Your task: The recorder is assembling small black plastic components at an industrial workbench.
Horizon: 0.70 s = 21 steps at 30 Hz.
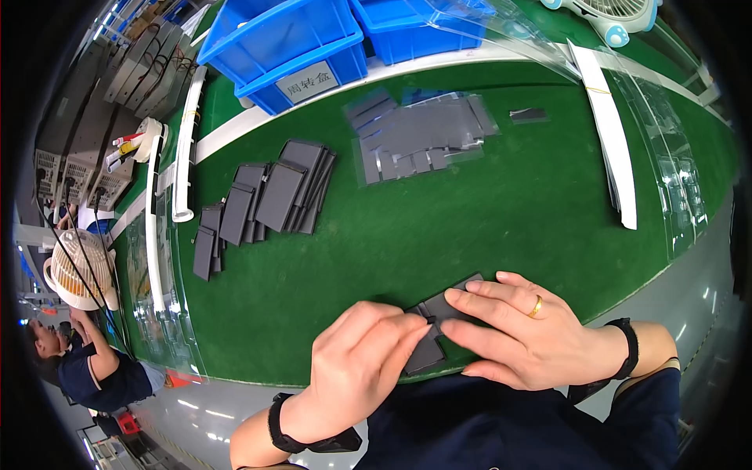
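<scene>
A flat dark grey rectangular pack [425, 355], resembling a pouch battery, lies at the near edge of the green mat, partly hidden under my hands. At the middle of it, the thumb and forefinger of my left hand [356, 356] pinch a small black tab [430, 319]. My right hand [521, 333], with a gold ring, rests stretched fingertips on the pack's far part, its thumb apart and lower down. Beyond to the left lie several similar dark packs [280, 196] in overlapping stacks. Farther back, clear film sheets [423, 129] carry dark rectangular pieces.
Blue bins [282, 47] stand along the back beside a white rail [219, 141]. White strips [611, 141] and clear plastic trays [677, 188] lie at the right. A single dark strip [529, 115] lies nearby. Fans [81, 270] and a seated person [102, 364] are at the left.
</scene>
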Motion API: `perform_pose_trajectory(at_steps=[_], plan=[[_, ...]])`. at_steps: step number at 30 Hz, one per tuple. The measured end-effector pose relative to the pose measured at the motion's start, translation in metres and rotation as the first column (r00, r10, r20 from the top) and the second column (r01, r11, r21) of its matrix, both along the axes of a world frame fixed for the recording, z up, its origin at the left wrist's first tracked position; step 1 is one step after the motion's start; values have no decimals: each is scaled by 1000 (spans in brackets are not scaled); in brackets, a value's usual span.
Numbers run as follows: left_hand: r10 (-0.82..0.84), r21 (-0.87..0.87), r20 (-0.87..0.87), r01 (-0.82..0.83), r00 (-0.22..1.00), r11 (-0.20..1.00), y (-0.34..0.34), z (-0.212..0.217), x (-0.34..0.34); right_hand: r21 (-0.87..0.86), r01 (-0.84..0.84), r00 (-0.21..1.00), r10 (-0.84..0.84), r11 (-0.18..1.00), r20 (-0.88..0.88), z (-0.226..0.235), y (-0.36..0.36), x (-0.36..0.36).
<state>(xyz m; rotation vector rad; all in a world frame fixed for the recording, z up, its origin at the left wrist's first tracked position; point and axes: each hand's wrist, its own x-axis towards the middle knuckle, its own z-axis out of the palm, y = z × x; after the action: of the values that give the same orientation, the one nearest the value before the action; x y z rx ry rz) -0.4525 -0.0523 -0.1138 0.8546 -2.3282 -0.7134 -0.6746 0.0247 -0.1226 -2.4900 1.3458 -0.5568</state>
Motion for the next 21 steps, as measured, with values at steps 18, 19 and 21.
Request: perform_pose_trajectory(at_steps=[18, 19, 21], plan=[[18, 209, 82, -35, 996, 977, -9, 17, -9, -35, -70, 983, 63, 997, -171, 4, 4, -1], [18, 208, 82, -35, 996, 977, -9, 17, -9, -36, -70, 983, 63, 997, -171, 4, 4, -1], [10, 221, 89, -30, 996, 975, -9, 18, -9, -22, -66, 987, 62, 998, -152, 4, 4, -1]])
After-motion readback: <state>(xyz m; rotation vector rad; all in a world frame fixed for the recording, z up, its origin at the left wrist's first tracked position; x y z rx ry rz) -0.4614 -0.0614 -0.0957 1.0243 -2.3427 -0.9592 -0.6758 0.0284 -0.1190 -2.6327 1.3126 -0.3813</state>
